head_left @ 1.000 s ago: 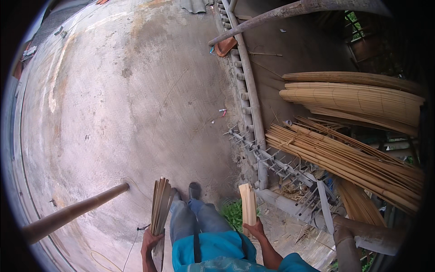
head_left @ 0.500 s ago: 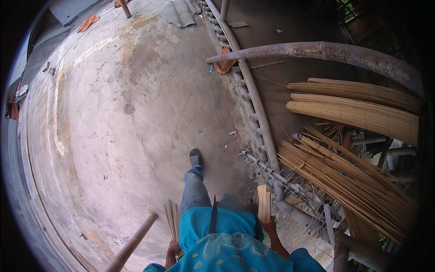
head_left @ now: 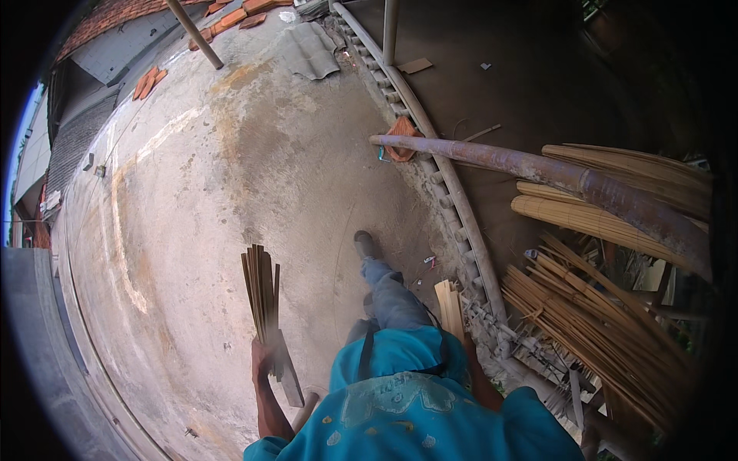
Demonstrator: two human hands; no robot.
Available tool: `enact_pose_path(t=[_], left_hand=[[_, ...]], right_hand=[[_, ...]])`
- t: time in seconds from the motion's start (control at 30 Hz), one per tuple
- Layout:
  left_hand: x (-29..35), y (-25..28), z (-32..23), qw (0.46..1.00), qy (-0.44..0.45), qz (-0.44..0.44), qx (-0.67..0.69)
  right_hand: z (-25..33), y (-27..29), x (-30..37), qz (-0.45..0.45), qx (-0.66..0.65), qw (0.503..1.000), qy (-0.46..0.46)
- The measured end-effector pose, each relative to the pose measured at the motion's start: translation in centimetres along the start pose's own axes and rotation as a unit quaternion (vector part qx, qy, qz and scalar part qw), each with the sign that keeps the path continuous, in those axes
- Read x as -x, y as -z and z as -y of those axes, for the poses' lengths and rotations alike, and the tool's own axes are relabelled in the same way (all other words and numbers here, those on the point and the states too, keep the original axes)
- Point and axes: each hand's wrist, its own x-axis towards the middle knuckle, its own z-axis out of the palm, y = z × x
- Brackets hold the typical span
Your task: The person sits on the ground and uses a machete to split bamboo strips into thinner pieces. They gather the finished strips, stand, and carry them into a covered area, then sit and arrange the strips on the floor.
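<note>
Stained concrete floor (head_left: 177, 230) lies below. From where I stand, the left grip (head_left: 263, 358) is wrapped around dark strips (head_left: 261, 296), fanned at the top; uneven pressure could let some slip. The right grip (head_left: 471, 353), partly hidden, clasps pale strips (head_left: 448, 306).

Head cam, L of pair, wide fisheye: looks steeply dn & fwd from wearer's head ht. Teal shirt (head_left: 415, 426) fills btm ctr, v. close; shoe (head_left: 367, 244) nr ctr, farther dn. L hand (head_left: 264, 357) & R hand (head_left: 468, 349) in lower half, btwn those depths. Concrete floor (head_left: 192, 230) spans ctr & L; tiled roof (head_left: 115, 23) far off, top L. At R, bamboo pole (head_left: 553, 173) cuts across view of slatted blinds (head_left: 615, 227). Str. edges bow twd dark round rim.
</note>
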Motion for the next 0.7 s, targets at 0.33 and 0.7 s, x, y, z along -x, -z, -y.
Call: enact_pose_path(t=[0.33, 0.7], left_hand=[[-4.6, -1.0, -4.2, 0.968, 0.230, 0.096, -0.022], [-23.7, 3.0, -21.1, 0.972, 0.196, 0.108, -0.066]], right_hand=[[22.3, -0.8, -9.3, 0.024, -0.011, 1.000, -0.011], [45.9, 0.0, -17.5, -0.016, -0.053, 0.996, 0.068]])
